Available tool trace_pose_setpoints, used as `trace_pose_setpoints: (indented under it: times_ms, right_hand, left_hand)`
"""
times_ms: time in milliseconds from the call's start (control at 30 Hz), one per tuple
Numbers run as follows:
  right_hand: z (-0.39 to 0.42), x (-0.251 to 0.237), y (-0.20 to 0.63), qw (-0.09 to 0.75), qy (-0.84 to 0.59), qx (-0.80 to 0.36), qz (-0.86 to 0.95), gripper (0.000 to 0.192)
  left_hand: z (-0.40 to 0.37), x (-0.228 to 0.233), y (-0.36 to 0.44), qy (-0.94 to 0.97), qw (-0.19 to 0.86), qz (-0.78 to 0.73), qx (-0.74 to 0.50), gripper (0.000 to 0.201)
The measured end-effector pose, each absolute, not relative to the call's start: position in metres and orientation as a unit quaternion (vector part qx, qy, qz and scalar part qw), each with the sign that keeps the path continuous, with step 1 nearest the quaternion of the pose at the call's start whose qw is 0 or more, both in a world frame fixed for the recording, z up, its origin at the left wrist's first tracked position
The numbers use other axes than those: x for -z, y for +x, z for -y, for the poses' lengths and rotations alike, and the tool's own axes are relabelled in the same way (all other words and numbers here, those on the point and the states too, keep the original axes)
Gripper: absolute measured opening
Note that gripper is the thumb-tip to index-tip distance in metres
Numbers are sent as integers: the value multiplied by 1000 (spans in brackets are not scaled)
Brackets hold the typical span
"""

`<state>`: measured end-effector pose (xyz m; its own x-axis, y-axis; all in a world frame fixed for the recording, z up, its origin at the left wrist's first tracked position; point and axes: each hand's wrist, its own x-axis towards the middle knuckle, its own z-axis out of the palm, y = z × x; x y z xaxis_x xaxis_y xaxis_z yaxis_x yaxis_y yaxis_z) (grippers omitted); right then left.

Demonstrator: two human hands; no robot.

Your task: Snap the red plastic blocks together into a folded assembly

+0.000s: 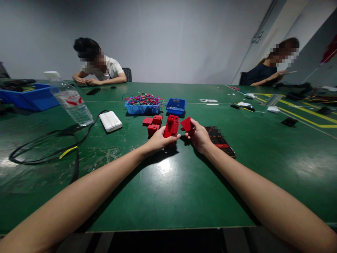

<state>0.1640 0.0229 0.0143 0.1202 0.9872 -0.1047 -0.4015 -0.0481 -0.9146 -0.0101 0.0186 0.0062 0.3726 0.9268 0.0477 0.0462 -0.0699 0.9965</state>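
Hands (158, 141) on red housing (171, 126)

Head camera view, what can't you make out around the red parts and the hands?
- Lower part of the red block: covered by the left hand, which grips it.
- Shape of the flat red piece: partly covered by the fingers of the right hand.
- Phone: screen blurred, near end behind the right hand.
- Contents of the small blue bin: too small to tell.
- Three loose red pieces: details too small.
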Motion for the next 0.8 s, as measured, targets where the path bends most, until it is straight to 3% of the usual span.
trace_pose_setpoints:
  times_ms: [300,500,800]
  right_hand:
    - [-23,-8,165,604,-429,-549,386,36]
    - [-23,-5,164,607,-434,-507,431,45]
    - [-22,1,163,606,-466,-366,530,52]
  left_hand:
    - [-15,-11,-12,610,571,-384,-394,53]
    - [-16,-10,-13,618,566,-382,-390,46]
    - [-15,-10,-13,611,564,-385,-401,47]
